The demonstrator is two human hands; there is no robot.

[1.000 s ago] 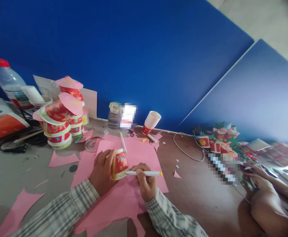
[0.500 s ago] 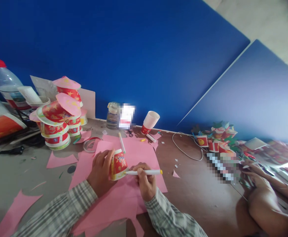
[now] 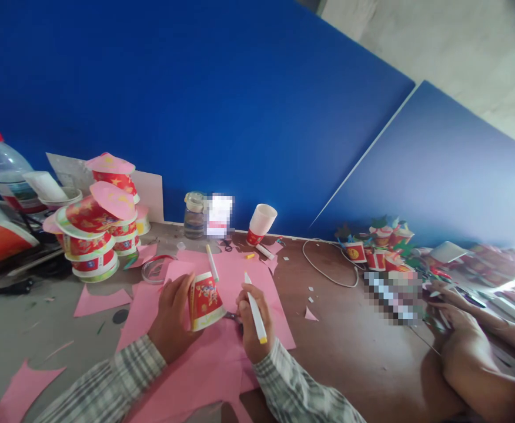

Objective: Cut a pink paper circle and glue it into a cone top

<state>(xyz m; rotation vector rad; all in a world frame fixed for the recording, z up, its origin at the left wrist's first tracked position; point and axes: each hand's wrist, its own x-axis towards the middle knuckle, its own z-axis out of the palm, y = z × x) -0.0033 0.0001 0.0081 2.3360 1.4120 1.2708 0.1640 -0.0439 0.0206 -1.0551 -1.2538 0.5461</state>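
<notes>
A red paper cup [image 3: 207, 302], tapered, printed and smooth, was held in the left hand [image 3: 169, 323], tilted with its wide rim down above matte pink paper [image 3: 204, 364]. A slim white marker [image 3: 258, 320] was gripped in the right hand [image 3: 249, 333], its tip clear of the cup! Beyond, a second marker [image 3: 212, 263] was laid on the paper; curved scraps [image 3: 101, 301] were strewn at left, and cups were stacked [image 3: 92, 241] under pink conical tops.

The left fingers were wrapped along the cup's side; the right ones were curled round the barrel, tip pointed towards the blue wall [image 3: 173, 106].

The plaid sleeves [image 3: 304, 382] were cut off below. A dark piece [image 3: 230, 316] beside the right hand was half hidden, a bright patch [image 3: 219, 215] was pixelated, and whatever was handled by a co-worker's hands [image 3: 455, 317] could hardly be made out.
</notes>
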